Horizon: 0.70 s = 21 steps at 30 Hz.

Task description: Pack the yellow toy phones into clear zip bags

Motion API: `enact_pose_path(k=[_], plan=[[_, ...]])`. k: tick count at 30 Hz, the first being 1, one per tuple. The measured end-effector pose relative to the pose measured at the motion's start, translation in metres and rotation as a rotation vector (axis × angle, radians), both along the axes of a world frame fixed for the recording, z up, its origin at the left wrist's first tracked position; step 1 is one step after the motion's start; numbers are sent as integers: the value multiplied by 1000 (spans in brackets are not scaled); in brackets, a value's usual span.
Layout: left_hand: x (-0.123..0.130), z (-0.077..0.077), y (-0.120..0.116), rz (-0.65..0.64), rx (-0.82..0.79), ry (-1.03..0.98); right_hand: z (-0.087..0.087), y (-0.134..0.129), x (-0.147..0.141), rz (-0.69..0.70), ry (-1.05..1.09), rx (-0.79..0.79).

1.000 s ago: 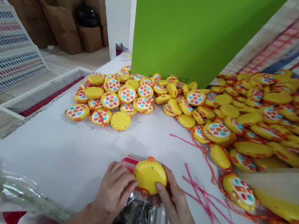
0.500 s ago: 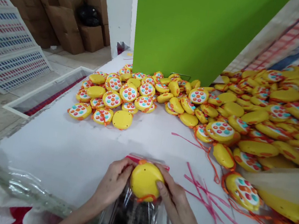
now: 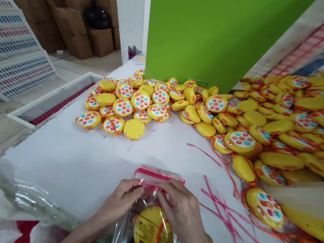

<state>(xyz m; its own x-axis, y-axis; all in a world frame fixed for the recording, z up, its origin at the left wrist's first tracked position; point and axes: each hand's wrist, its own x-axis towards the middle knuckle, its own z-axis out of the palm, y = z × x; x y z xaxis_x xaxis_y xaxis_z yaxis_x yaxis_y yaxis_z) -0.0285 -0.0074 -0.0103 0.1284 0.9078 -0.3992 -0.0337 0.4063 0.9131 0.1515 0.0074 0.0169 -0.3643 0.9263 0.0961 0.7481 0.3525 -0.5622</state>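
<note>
A clear plastic bag point(image 3: 122, 232) with a pink strip along its top lies at the table's front edge. Inside it sits a yellow chick-like toy point(image 3: 152, 233), partly under printed text and a barcode, with an orange cord across it. Fingers and thumb of my left hand point(image 3: 124, 198) pinch the bag's mouth on the left, just below the pink strip. My right hand point(image 3: 181, 206) grips the same edge on the right, thumb bent inward. Both hands are above the toy, not on it.
Many yellow toys with coloured dots point(image 3: 242, 142) are heaped at the right and back. Torn pink strips point(image 3: 226, 219) lie right of the bag. A green panel point(image 3: 216, 32) stands behind. White baskets point(image 3: 13, 40) and cardboard boxes point(image 3: 72, 32) are at the left.
The yellow toy was held above the bag in both hands. It is now inside the bag, lower down, and both hands have closed on the bag's mouth.
</note>
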Motion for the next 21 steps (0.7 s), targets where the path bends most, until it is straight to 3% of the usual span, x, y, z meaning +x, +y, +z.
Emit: enact_pose_path(k=[2, 4, 8, 14, 17, 21], plan=[[0, 1, -3, -72, -10, -84, 1, 0, -8, 22, 5, 41], [2, 1, -4, -58, -22, -82, 3, -1, -16, 54, -5, 84], [8, 5, -4, -6, 13, 2, 3, -1, -28, 113, -92, 184], [17, 23, 1, -108, 210, 224, 6, 1, -40, 94, -207, 262], [17, 21, 0, -162, 257, 257, 5, 7, -19, 6, -133, 239], [13, 6, -2, -125, 95, 28, 2, 15, 57, -331, -83, 195]])
